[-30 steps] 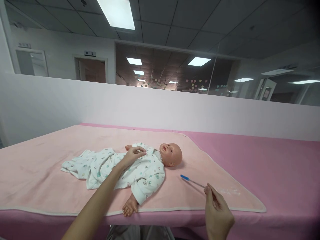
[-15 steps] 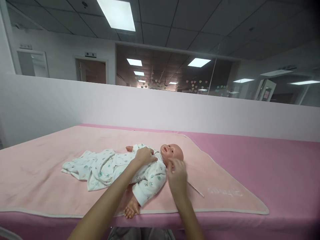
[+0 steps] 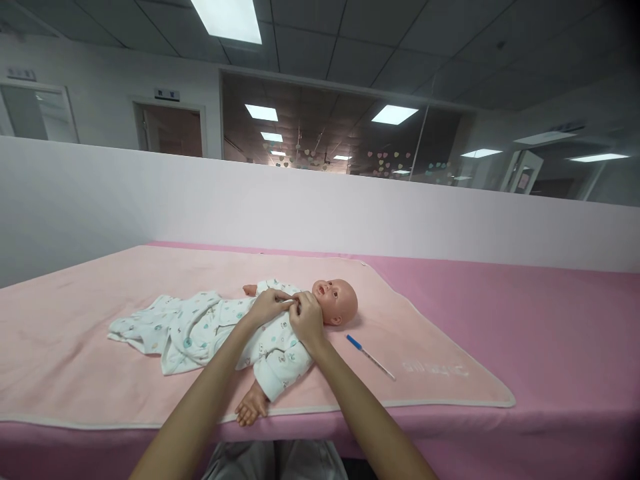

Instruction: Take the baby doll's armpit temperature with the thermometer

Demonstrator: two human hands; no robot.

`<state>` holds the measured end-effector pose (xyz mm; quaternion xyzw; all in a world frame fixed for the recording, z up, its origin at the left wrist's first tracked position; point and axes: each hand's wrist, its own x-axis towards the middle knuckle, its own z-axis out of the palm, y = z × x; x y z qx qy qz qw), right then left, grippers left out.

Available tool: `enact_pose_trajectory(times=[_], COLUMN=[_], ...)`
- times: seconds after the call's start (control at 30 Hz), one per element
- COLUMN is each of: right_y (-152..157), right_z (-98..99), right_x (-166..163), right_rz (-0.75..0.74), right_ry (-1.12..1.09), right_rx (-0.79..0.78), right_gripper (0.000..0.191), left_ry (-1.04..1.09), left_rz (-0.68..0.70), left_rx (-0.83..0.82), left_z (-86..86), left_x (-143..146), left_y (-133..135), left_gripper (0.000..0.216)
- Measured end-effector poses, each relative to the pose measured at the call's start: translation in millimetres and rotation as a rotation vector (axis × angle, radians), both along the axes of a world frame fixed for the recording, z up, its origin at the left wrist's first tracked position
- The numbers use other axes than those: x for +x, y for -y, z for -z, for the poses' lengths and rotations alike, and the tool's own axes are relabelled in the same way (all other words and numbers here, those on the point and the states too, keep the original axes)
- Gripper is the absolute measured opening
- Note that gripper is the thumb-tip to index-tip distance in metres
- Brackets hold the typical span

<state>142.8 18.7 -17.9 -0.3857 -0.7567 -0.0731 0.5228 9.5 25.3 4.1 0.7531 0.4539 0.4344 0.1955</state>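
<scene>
A baby doll (image 3: 336, 300) lies on its back, head to the right, dressed in a white patterned baby outfit (image 3: 190, 333). On the upper chest, my left hand (image 3: 270, 307) has its fingers closed at the front of the outfit. My right hand (image 3: 307, 319) meets it just below the doll's chin, thumb and fingers pinched at the neckline. The cloth between the fingertips is mostly hidden. Right of my right forearm lies a thin stick with a blue end, resembling a thermometer (image 3: 371, 357), untouched.
Under the doll spreads a peach blanket (image 3: 435, 360) with pale edging, over a pink table cover (image 3: 565, 347). A white low wall (image 3: 350, 213) runs along the back, with windows above it. One doll hand (image 3: 251, 404) rests near the front edge.
My right hand has moved left from beside the doll's head to the neckline, meeting my left hand. The blue end of the stick is now uncovered. The view has shifted slightly.
</scene>
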Motion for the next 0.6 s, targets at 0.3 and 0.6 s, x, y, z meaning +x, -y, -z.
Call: enact_pose_trajectory(times=[0.3,0.6], right_y=[-2.3,3.0], right_z=[1.1,-0.8], right_x=[1.1,2.9], right_rz=[-0.103,-0.117], right_ry=[-0.154,-0.175], right_rx=[-0.105,-0.061], right_gripper=[0.027,0.032], left_ry=[-0.11,-0.166], left_rz=[-0.085,-0.105], left_rx=[-0.013,0.041], left_z=[-5.7,-6.8], left_x=[5.9,8.7], left_y=[15.8,20.1], left_gripper=[0.029,0.031])
